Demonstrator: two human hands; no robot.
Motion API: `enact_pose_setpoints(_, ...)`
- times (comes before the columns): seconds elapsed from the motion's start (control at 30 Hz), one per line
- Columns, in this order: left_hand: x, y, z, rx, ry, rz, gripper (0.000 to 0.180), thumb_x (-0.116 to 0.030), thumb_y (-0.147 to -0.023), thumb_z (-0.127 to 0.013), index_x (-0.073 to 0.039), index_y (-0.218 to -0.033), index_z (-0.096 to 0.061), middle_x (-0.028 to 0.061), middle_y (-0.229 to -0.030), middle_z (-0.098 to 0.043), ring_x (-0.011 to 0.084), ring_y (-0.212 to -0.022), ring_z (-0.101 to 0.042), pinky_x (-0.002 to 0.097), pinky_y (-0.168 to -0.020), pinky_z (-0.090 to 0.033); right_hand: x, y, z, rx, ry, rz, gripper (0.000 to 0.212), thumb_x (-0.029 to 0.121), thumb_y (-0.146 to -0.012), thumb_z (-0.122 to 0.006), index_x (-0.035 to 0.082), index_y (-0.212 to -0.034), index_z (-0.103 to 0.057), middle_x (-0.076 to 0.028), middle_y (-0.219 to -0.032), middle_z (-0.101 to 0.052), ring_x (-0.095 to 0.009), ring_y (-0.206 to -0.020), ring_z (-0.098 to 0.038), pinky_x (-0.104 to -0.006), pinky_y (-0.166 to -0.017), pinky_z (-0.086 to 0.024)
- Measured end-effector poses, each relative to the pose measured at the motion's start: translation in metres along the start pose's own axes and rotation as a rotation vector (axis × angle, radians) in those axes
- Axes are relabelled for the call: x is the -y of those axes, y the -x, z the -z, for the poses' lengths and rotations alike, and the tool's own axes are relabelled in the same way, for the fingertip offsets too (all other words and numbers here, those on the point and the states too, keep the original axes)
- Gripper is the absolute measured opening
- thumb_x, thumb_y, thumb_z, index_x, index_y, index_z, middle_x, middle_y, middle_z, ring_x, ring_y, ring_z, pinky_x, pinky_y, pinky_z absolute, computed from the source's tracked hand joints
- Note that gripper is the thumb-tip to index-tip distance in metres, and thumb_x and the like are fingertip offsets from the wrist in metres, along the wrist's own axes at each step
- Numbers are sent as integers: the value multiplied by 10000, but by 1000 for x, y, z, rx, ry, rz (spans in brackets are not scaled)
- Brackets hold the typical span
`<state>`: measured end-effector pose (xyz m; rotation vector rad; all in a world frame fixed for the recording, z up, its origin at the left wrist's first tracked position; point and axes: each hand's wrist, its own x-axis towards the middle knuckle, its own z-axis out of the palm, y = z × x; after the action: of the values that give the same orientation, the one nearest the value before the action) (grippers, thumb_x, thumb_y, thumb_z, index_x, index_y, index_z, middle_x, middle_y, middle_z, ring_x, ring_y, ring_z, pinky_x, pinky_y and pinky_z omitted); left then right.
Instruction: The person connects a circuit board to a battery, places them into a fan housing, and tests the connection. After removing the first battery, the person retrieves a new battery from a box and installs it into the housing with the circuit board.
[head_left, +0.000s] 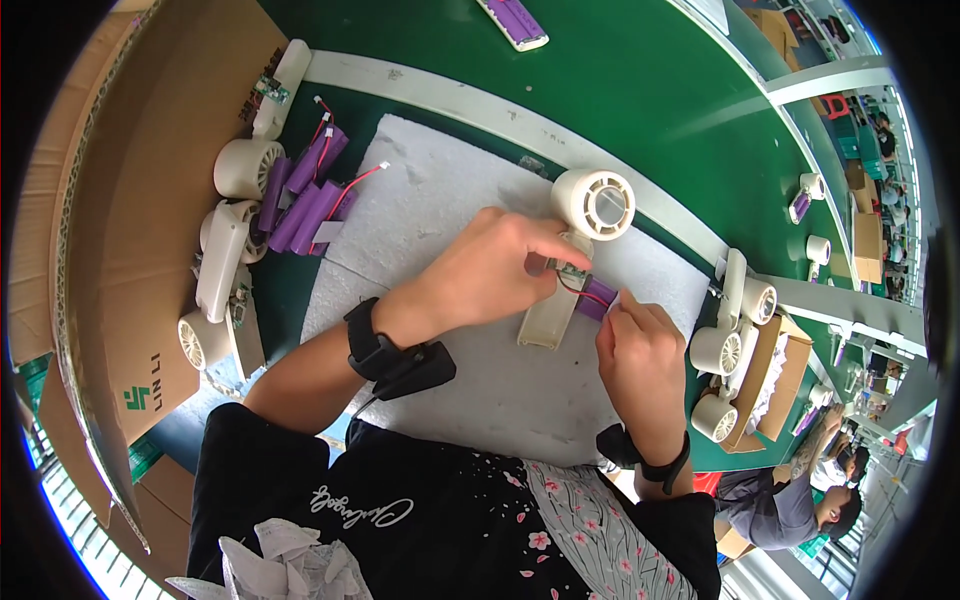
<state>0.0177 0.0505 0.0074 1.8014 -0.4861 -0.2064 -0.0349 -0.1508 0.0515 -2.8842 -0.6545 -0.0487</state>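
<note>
A cream handheld fan [545,325] with an opened handle lies on the white foam sheet [460,390], its round head pointing away from me. My left hand [490,265] is closed at the fan's neck, index finger and thumb beside a small green circuit board [570,268]. What lies between those fingertips is partly hidden. To the right of the handle, my right hand [645,360] pinches a purple battery [594,299] by its near end. A red and a black wire run from the battery to the board area. Something white shows at the right fingertips.
Several purple batteries [310,215] with wires lie at the left, beside more fan bodies [220,265] and a large cardboard box [170,200]. At the right stand assembled fans [716,350] and a small carton [772,385]. A pale rail [440,95] crosses the green bench. A co-worker sits far right.
</note>
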Motion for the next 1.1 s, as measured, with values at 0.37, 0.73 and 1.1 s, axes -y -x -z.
enact_pose_setpoints(0.37,7,1,-2,2,13,1,332,50,-720,-653,-105,-1002,-738,78,-998,-710,157,-652,-621,267,-638,-523,-11,3,-6,-87,-101,-118,81,-59,-702,-652,-56,-782,-646,-175,-954,-706,-271,-724,-685,-332,-636,-554)
enact_pose_setpoints(0.73,6,2,-2,-7,79,1,331,59,-729,-618,-74,-1012,-725,79,-1018,-680,166,-704,-617,280,-660,-516,-41,7,12,-96,-533,-408,125,-37,-834,-591,-55,-938,-657,-85,-885,-703,-129,-681,-644,-271,-638,-547)
enact_pose_setpoints(1.1,5,1,-5,-42,71,75,341,82,-718,-611,-89,-985,-738,75,-997,-680,147,-668,-599,281,-619,-502,-54,-21,1,-411,-622,-502,317,23,-836,-658,-24,-1146,-607,-134,-1123,-647,-174,-834,-649,-279,-686,-527)
